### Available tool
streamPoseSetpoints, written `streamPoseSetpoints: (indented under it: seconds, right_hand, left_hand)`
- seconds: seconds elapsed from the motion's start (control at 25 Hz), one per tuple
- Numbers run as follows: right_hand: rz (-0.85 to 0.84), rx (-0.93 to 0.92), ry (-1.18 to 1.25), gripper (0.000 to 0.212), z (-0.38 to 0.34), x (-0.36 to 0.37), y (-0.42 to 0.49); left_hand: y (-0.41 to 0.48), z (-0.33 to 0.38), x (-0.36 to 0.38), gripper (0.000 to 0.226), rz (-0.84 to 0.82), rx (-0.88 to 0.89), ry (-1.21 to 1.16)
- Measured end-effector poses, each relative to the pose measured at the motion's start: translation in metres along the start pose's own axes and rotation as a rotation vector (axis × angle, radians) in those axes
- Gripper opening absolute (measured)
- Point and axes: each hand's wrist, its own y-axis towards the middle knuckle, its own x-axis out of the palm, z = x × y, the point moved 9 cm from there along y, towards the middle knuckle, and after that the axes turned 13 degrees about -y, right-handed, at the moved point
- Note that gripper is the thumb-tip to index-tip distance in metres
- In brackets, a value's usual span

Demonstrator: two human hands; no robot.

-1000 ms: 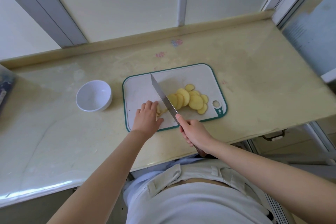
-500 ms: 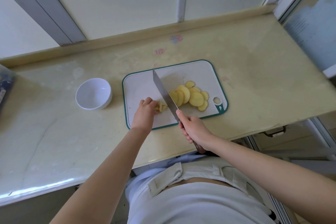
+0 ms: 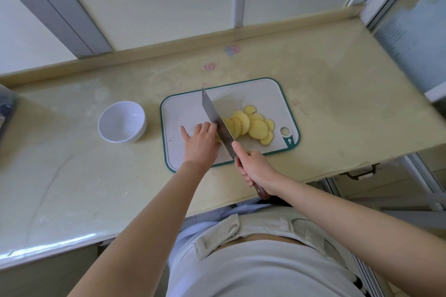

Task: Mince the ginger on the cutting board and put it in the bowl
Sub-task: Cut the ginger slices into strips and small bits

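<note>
Ginger (image 3: 252,125) is lying on the cutting board (image 3: 183,108) as a fan of pale yellow, round, thin slices, overlapping one another like fallen coins. The slices are spreading over the 3 o'clock half of the board, just short of its hanging hole. Their faces are looking smooth and moist, with slightly darker edges. A small remaining piece of ginger is sitting under the left hand (image 3: 200,143), only a sliver of yellow showing at the knuckles.

The left hand is holding that piece down with curled fingers, the knuckles touching the flat of the knife (image 3: 216,118), while one digit is stretching out toward 9 o'clock. The right hand (image 3: 255,169) is gripping the brown handle (image 3: 261,194) of the knife at the 5 o'clock edge of the board, its fingers wrapped round it. The blade is running between the left hand and the slices, its tip pointing toward 11 o'clock.

A white bowl (image 3: 141,128) is standing on the beige counter (image 3: 337,103) at 9 o'clock from the board, close to it but not touching.
</note>
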Motion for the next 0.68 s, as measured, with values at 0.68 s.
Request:
streamPoseSetpoints:
  seconds: [0.68]
  right_hand:
    - [0.041,-0.069,-0.188,0.054,0.003,0.008,-0.001]
  left_hand:
    - [-0.014,-0.028,-0.007,0.057,0.073,-0.025,-0.182]
